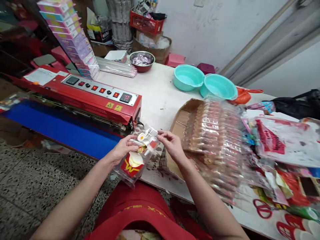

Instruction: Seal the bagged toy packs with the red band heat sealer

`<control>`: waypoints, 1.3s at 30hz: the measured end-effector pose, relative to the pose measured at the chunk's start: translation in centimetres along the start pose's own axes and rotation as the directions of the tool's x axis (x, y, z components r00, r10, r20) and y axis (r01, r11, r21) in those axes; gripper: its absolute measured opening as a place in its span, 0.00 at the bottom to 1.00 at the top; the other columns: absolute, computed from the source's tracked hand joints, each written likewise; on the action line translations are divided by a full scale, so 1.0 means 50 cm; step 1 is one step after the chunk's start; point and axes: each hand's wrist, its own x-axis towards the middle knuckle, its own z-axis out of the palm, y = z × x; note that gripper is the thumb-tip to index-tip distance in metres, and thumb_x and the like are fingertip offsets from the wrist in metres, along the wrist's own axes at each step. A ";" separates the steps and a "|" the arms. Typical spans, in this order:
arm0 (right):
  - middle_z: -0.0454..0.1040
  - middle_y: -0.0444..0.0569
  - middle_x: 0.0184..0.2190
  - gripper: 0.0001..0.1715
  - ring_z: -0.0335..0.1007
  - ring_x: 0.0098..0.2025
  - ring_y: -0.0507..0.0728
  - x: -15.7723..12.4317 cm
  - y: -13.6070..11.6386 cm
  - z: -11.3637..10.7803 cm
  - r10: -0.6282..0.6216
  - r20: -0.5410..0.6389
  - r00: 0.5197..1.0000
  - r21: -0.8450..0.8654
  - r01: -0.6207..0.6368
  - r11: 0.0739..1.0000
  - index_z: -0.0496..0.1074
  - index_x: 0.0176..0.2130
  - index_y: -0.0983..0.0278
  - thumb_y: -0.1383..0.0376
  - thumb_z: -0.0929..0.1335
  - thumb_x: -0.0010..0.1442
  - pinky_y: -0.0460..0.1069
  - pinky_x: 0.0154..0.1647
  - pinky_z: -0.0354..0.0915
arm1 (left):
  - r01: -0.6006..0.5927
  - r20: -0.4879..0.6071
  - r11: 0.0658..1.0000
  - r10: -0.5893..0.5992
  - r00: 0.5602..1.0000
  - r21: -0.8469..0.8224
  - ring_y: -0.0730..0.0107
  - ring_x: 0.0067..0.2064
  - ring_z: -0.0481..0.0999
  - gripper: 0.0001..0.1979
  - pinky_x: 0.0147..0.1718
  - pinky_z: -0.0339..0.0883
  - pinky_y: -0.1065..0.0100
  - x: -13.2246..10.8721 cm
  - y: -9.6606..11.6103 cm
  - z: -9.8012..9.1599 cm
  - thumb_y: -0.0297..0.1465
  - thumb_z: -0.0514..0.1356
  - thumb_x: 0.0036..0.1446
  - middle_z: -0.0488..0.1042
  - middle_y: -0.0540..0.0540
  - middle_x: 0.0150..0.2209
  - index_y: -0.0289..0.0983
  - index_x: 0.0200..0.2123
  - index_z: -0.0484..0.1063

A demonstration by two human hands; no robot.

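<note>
Both my hands hold one clear plastic packet [139, 154] with small toy pieces and a red-and-yellow fries box inside. My left hand [123, 148] grips its left side, fingers curled. My right hand [172, 144] pinches its upper right edge. The packet hangs just in front of the outlet end of a red sealing machine [100, 96] with a blue conveyor belt [62, 128].
A cardboard tray [180, 124] holds a long pile of similar clear packets [215, 140] at my right. Two teal bowls [203, 83], a metal bowl [142, 60], stacked coloured boxes [72, 36] and loose printed bags [282, 143] lie on the white table [156, 90].
</note>
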 end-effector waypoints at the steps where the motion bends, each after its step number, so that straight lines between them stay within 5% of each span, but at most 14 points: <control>1: 0.76 0.53 0.39 0.19 0.71 0.44 0.60 -0.004 0.007 0.010 -0.053 0.035 0.998 -0.052 0.054 0.997 0.72 0.23 0.63 0.51 0.75 0.48 0.55 0.45 0.67 | 0.018 -0.006 1.000 -0.018 1.000 0.005 0.62 0.35 0.79 0.35 0.36 0.69 0.65 -0.007 -0.004 -0.017 0.31 0.72 0.39 0.79 0.42 0.37 0.35 0.51 0.64; 4: 0.76 0.50 0.33 0.17 0.71 0.40 0.59 -0.006 0.014 0.027 -0.060 0.198 0.978 -0.086 0.078 0.993 0.73 0.25 0.62 0.52 0.73 0.52 0.54 0.44 0.66 | 0.037 0.001 0.998 -0.037 0.999 0.042 0.65 0.32 0.78 0.34 0.33 0.68 0.67 -0.023 -0.002 -0.057 0.31 0.71 0.40 0.78 0.46 0.34 0.36 0.52 0.64; 8: 0.78 0.48 0.31 0.19 0.70 0.27 0.53 0.013 0.016 0.037 0.162 0.398 0.903 -0.011 -0.171 0.985 0.74 0.34 0.63 0.49 0.69 0.57 0.48 0.30 0.65 | 0.050 0.072 0.994 -0.057 0.996 0.097 0.68 0.32 0.76 0.33 0.32 0.67 0.69 -0.035 0.002 -0.089 0.30 0.69 0.42 0.76 0.48 0.34 0.38 0.52 0.64; 12: 0.78 0.47 0.33 0.26 0.69 0.24 0.51 0.037 0.034 0.057 0.321 0.632 0.706 -0.047 -0.378 0.925 0.74 0.39 0.64 0.53 0.77 0.43 0.46 0.24 0.63 | 0.058 0.129 0.978 -0.085 0.988 0.202 0.70 0.30 0.74 0.29 0.29 0.64 0.70 -0.021 -0.002 -0.101 0.31 0.67 0.44 0.73 0.49 0.32 0.37 0.51 0.63; 14: 0.77 0.45 0.29 0.27 0.68 0.23 0.51 0.042 0.052 0.072 0.333 0.677 0.656 -0.069 -0.395 0.916 0.73 0.36 0.65 0.55 0.78 0.39 0.46 0.24 0.64 | -0.004 0.107 0.925 -0.039 0.993 0.379 0.69 0.29 0.73 0.25 0.28 0.63 0.70 -0.007 -0.005 -0.101 0.31 0.65 0.46 0.72 0.51 0.30 0.38 0.50 0.64; 17: 0.71 0.40 0.21 0.24 0.63 0.20 0.49 0.039 0.087 0.093 0.342 0.548 0.764 -0.116 -0.335 0.935 0.70 0.30 0.65 0.55 0.78 0.38 0.44 0.21 0.59 | -0.121 -0.022 0.648 0.208 0.978 0.752 0.63 0.38 0.73 0.23 0.35 0.65 0.65 0.005 -0.020 -0.094 0.30 0.63 0.49 0.73 0.48 0.36 0.39 0.50 0.66; 19: 0.69 0.38 0.20 0.24 0.62 0.20 0.49 0.034 0.112 0.101 0.340 0.421 0.841 -0.154 -0.304 0.940 0.67 0.31 0.64 0.55 0.77 0.39 0.44 0.20 0.58 | -0.125 -0.056 0.377 0.433 0.900 0.918 0.58 0.46 0.71 0.22 0.43 0.65 0.60 0.000 -0.041 -0.085 0.31 0.64 0.50 0.72 0.44 0.44 0.40 0.50 0.67; 23: 0.68 0.39 0.25 0.25 0.61 0.22 0.50 0.018 0.140 0.102 0.286 0.280 0.916 -0.240 -0.221 0.945 0.66 0.37 0.62 0.56 0.76 0.42 0.45 0.21 0.59 | -0.119 0.077 0.027 0.626 0.776 0.992 0.54 0.53 0.67 0.14 0.51 0.61 0.54 -0.023 -0.098 -0.064 0.37 0.62 0.56 0.70 0.40 0.51 0.40 0.45 0.72; 26: 0.67 0.43 0.32 0.16 0.63 0.27 0.51 0.007 0.145 0.102 0.126 0.255 0.959 -0.299 -0.046 0.953 0.69 0.34 0.61 0.58 0.74 0.47 0.47 0.29 0.64 | -0.098 0.092 -0.031 0.686 0.722 0.995 0.54 0.55 0.66 0.11 0.53 0.59 0.53 -0.024 -0.126 -0.049 0.37 0.60 0.58 0.71 0.41 0.51 0.42 0.43 0.75; 30: 0.64 0.48 0.39 0.04 0.65 0.39 0.55 0.003 0.151 0.104 -0.009 0.313 0.950 -0.277 0.100 0.956 0.77 0.31 0.61 0.63 0.73 0.52 0.52 0.43 0.66 | -0.102 0.086 -0.020 0.709 0.700 0.995 0.56 0.55 0.66 0.08 0.53 0.57 0.52 -0.008 -0.131 -0.035 0.35 0.58 0.61 0.74 0.45 0.50 0.43 0.40 0.76; 34: 0.63 0.49 0.40 0.09 0.64 0.46 0.57 0.005 0.159 0.103 -0.025 0.390 0.920 -0.256 0.134 0.957 0.80 0.37 0.57 0.67 0.71 0.55 0.55 0.52 0.63 | -0.161 0.130 -0.019 0.691 0.711 0.987 0.58 0.55 0.66 0.09 0.56 0.54 0.52 0.001 -0.128 -0.033 0.32 0.56 0.62 0.75 0.49 0.51 0.45 0.40 0.77; 39: 0.62 0.48 0.39 0.11 0.64 0.45 0.57 0.016 0.153 0.098 0.013 0.447 0.894 -0.277 0.125 0.953 0.80 0.39 0.55 0.67 0.72 0.55 0.54 0.51 0.64 | -0.120 0.079 0.011 0.693 0.717 0.993 0.57 0.54 0.66 0.08 0.55 0.54 0.51 0.010 -0.131 -0.026 0.32 0.59 0.60 0.75 0.49 0.49 0.48 0.39 0.78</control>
